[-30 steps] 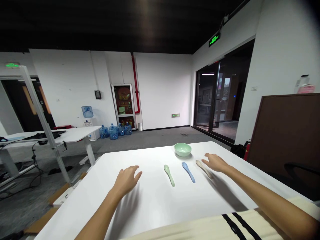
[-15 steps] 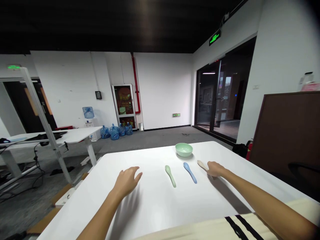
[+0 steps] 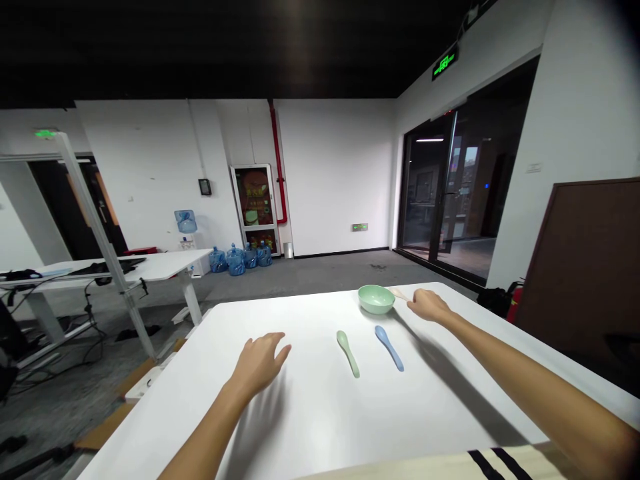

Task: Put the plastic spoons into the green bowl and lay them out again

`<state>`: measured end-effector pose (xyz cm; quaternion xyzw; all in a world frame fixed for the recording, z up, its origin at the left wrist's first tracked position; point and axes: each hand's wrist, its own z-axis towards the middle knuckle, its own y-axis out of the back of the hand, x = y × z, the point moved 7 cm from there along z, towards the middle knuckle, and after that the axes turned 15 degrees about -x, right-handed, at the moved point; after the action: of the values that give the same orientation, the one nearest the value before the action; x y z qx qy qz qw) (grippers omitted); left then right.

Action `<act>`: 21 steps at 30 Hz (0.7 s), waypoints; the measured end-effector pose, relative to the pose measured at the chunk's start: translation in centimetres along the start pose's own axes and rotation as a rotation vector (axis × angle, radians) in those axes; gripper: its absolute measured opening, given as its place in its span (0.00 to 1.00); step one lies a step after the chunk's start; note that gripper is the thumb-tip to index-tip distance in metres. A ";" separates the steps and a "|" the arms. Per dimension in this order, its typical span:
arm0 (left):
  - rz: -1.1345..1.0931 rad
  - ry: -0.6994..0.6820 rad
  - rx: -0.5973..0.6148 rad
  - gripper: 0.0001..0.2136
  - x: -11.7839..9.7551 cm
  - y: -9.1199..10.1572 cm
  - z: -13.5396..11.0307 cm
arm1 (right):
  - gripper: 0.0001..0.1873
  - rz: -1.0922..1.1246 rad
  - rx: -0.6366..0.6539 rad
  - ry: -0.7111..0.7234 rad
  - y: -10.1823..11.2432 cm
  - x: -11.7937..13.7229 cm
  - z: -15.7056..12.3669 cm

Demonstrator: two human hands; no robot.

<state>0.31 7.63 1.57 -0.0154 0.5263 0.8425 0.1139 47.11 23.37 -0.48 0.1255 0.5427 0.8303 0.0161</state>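
My right hand [image 3: 428, 305] is closed on a beige spoon [image 3: 399, 293], holding it just right of a pale green bowl [image 3: 376, 299] at the far side of the white table [image 3: 320, 413]. The spoon's tip points at the bowl's rim. A green spoon [image 3: 348, 353] and a blue spoon [image 3: 389, 347] lie side by side on the table in front of the bowl. My left hand [image 3: 260, 362] rests flat on the table to the left of the green spoon, fingers stretched out, holding nothing.
A second white desk [image 3: 105, 270] with cables stands at the left across grey carpet. Water bottles [image 3: 239, 259] sit by the far wall. A brown panel [image 3: 585, 260] rises at the right beside the table, with glass doors [image 3: 445, 200] beyond.
My right hand closed on the beige spoon, lifted it off the table and carried it away to the bowl's right side. My left hand stayed put. The view shifted slightly.
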 end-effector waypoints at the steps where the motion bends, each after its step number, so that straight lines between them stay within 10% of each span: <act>1: -0.002 0.001 -0.002 0.24 0.0 0.0 0.0 | 0.14 0.005 -0.004 0.004 -0.1 0.7 0.4; 21: -0.019 0.027 0.010 0.24 0.3 -0.3 0.8 | 0.18 0.010 0.041 0.011 -5.7 6.4 3.3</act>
<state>0.18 8.55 1.63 -0.0310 0.5318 0.8385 0.1148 41.06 29.76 -3.18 0.1242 0.5592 0.8197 0.0064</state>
